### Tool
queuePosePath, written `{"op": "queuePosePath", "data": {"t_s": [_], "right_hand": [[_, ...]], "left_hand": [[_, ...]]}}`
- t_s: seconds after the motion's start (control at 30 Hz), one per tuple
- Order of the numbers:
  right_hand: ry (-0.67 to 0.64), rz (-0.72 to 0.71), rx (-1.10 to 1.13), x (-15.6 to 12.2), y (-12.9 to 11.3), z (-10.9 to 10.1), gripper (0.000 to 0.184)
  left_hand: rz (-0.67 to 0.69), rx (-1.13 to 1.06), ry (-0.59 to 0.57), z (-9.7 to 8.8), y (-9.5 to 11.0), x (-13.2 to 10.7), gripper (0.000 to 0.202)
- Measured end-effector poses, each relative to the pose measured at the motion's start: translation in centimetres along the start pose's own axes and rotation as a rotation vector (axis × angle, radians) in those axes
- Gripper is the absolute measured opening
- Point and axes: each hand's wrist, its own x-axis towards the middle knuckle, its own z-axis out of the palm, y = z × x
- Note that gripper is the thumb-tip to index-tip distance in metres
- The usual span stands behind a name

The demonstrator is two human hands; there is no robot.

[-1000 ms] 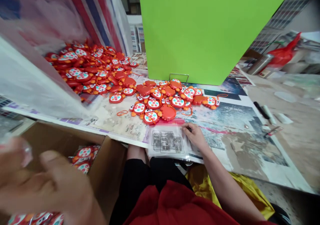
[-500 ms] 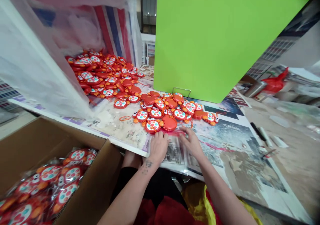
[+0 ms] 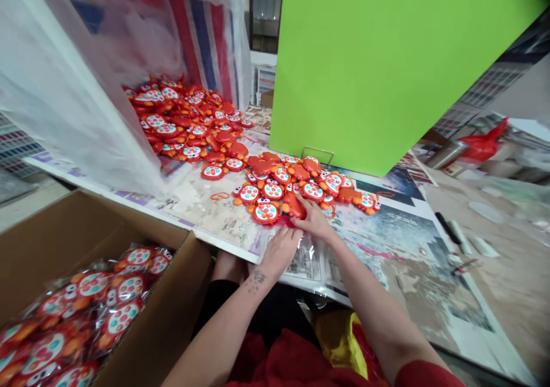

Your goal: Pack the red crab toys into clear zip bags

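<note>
My left hand [image 3: 280, 248] lies on a stack of clear plastic bags [image 3: 307, 262] at the near table edge, its fingers curled onto the top bag. My right hand [image 3: 313, 217] reaches just past the bags and closes on a red crab-shaped toy [image 3: 294, 205] lying face down at the front of the loose pile. More red and orange crab toys [image 3: 275, 188] with coloured dots lie scattered ahead of both hands.
A big heap of the same toys [image 3: 184, 118] spills from a clear sack [image 3: 64, 101] at left. An open cardboard box [image 3: 163, 312] at lower left holds bagged toys [image 3: 86, 307]. A green board [image 3: 378, 60] stands behind. Pens [image 3: 449, 229] lie at right.
My left hand swung in from the box at lower left and settled on the bags. My right hand left the bags and moved forward onto a red toy. The view shifted right.
</note>
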Motion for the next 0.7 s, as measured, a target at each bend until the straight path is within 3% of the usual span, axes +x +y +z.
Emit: {"op": "queuePosePath", "data": {"t_s": [0.13, 0.27, 0.33, 0.47, 0.57, 0.7], "right_hand": [[0.095, 0.161, 0.541, -1.4, 1.7, -1.7, 0.051], [0.104, 0.258, 0.937, -3.8, 3.0, -3.5, 0.042], [0.098, 0.201, 0.970, -5.1, 3.3, -4.2, 0.041], [0.017, 0.081, 0.800, -6.7, 3.2, -4.9, 0.053], [-0.021, 0.067, 0.751, -6.7, 2.5, -4.7, 0.063], [0.133, 0.060, 0.812, -5.8, 1.8, -4.0, 0.044]], "left_hand": [[-0.032, -0.112, -0.027, 0.3, -0.4, 0.1, 0.032], [-0.121, -0.289, -0.024, 0.7, -0.9, 0.2, 0.055], [-0.175, -0.397, -0.028, 0.6, -1.1, 0.2, 0.068], [-0.207, -0.524, -0.029, 0.0, -1.1, 0.3, 0.077], [-0.176, -0.431, -0.050, -0.5, -0.9, 0.4, 0.068], [-0.029, -0.241, -0.094, -0.9, -0.3, 0.3, 0.039]]}}
